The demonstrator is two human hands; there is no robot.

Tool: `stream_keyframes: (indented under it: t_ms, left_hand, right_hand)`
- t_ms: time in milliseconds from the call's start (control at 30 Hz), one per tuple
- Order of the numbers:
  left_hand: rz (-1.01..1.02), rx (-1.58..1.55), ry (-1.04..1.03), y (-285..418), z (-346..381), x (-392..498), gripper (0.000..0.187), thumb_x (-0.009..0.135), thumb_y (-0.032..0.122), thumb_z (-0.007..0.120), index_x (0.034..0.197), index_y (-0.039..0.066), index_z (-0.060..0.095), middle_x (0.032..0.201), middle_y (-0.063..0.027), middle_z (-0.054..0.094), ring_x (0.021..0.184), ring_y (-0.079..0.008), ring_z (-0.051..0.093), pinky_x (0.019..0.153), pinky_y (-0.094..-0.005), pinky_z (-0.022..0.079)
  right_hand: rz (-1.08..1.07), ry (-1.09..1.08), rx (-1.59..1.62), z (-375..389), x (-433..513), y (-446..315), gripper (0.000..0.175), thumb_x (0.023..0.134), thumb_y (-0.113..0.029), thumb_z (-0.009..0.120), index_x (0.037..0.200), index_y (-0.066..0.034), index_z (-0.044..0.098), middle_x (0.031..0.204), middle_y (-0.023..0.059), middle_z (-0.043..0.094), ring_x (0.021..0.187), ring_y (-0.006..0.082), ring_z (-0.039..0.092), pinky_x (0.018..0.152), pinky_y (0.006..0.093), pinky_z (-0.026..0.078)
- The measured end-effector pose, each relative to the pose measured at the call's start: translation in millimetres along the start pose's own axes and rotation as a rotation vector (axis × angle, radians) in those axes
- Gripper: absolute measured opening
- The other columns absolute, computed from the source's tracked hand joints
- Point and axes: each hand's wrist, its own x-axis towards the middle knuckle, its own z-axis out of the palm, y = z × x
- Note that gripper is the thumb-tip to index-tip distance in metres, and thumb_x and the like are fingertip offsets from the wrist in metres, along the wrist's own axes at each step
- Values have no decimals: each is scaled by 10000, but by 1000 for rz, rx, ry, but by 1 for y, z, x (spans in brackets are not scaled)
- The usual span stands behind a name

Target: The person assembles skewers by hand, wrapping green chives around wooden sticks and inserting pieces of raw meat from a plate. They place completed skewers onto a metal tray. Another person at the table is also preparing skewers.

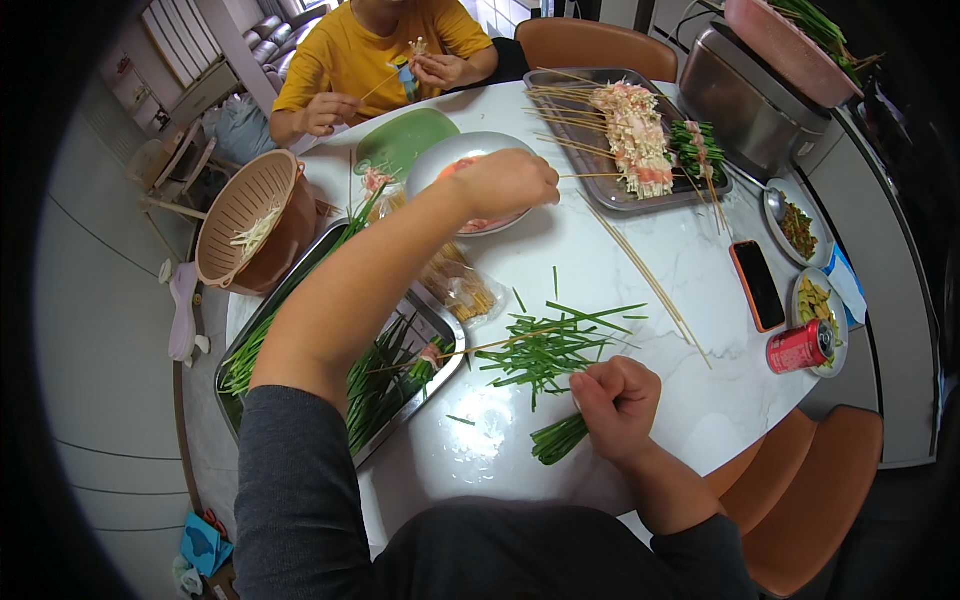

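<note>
My left hand (521,180) is over the right rim of a metal bowl (495,142) holding raw meat slices. Its fingers are curled and their tips hidden; a skewer's end from the tray meets its edge, and I cannot tell if it is gripped. My right hand (619,405) is closed around a bundle of green chives (559,440), low over the white table. Loose cut chives (544,349) lie just beyond it. At the left, a small meat-wrapped chive roll (430,356) on a skewer rests on the rim of a metal tray (454,322) of long chives.
A dark tray (600,191) holds skewered meat-and-enoki rolls (637,142). Bare skewers (649,274), a phone (757,285), a red can (799,346) and small plates lie right. Bagged skewers (457,285) are central, a brown colander (247,195) left. Opposite, a person in yellow holds a skewer.
</note>
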Motion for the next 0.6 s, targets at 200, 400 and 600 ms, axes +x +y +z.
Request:
stream_keyframes:
  t_ms: [200,400,600]
  left_hand:
    - [-966,-363,-205,-16,-11,-44,192,672,210,668,730,28,684,712,-124,656,665,-278,626,658,-363,503]
    - [-1078,-281,-358,-6,12,-76,354,606,341,740,687,1,681,608,-146,626,596,-265,629,612,-345,496]
    - [-1042,-135,-520,-14,30,-72,418,586,377,741,733,-10,680,715,-196,639,688,-307,634,658,-364,502]
  right_hand:
    - [10,-10,-5,-2,0,0,409,785,119,555,557,-89,287,484,-31,375,435,23,288,391,214,225]
    - [6,-30,-12,1,0,0,406,790,115,555,558,-90,293,483,-26,385,437,20,305,392,212,231]
    - [23,-15,23,-1,-1,2,406,792,121,552,558,-88,294,485,-29,384,441,19,307,396,212,234]
